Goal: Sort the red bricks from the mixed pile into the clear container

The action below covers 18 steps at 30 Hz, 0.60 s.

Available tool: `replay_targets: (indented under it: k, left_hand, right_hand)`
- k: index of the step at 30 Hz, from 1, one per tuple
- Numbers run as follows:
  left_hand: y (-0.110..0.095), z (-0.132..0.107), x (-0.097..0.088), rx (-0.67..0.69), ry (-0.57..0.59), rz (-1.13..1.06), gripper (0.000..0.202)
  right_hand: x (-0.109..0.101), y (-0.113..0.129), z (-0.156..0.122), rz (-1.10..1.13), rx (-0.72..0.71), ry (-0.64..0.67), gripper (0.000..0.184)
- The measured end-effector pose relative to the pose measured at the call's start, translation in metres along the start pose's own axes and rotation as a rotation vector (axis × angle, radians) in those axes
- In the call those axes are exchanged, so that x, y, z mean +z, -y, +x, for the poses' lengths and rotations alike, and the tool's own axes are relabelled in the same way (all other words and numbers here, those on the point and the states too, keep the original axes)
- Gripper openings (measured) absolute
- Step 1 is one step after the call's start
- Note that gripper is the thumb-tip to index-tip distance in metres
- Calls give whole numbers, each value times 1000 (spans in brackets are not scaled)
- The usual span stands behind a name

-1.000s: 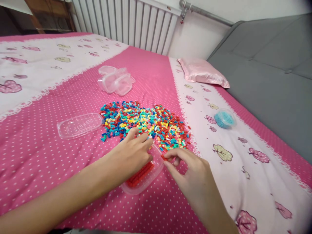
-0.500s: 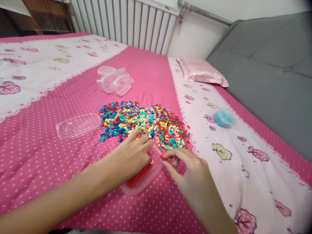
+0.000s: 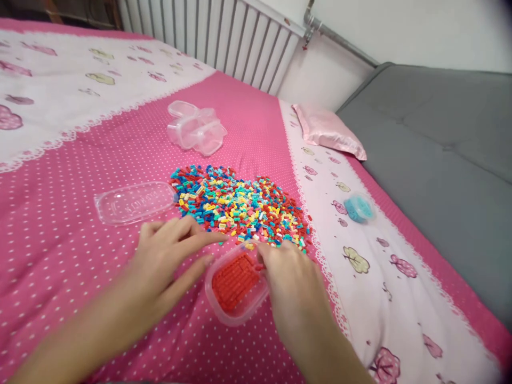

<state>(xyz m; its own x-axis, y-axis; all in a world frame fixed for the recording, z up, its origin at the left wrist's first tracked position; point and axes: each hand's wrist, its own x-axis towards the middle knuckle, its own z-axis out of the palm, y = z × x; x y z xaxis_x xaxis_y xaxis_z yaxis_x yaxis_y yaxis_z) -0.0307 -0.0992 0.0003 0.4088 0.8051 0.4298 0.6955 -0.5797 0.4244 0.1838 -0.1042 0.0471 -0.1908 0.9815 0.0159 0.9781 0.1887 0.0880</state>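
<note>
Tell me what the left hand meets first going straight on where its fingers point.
Probably the near edge of the heap of small multicoloured plastic bricks, ahead of the left hand; the clear plastic tub of red bricks lies beside that line.

The tub of red bricks (image 3: 236,282) is hemmed in on three sides: the left hand (image 3: 168,256) lies just beside its left rim, the right hand (image 3: 292,288) is against its right, and the loose brick pile (image 3: 244,205) seems to touch its far edge. Its near side opens onto bare bedspread (image 3: 80,256). A clear lid (image 3: 134,201) blocks the way left of the pile
</note>
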Motion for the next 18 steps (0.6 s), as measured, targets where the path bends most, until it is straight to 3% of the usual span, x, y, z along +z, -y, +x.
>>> replay_targets:
  k: [3, 9, 15, 18]
  left_hand:
    - [-13, -24, 14, -163, -30, -173, 43]
    - [-31, -43, 37, -154, 78, -464, 72]
    - [-31, -50, 51, -213, 135, -484, 112]
    - [-32, -50, 58, -236, 148, -449, 122]
  right_hand:
    - [5, 11, 0, -138, -24, 8, 27]
    - [15, 17, -2, -170, -23, 33, 36]
    - [17, 21, 3, -152, -2, 156, 39]
    - [19, 21, 5, -184, -2, 173, 40]
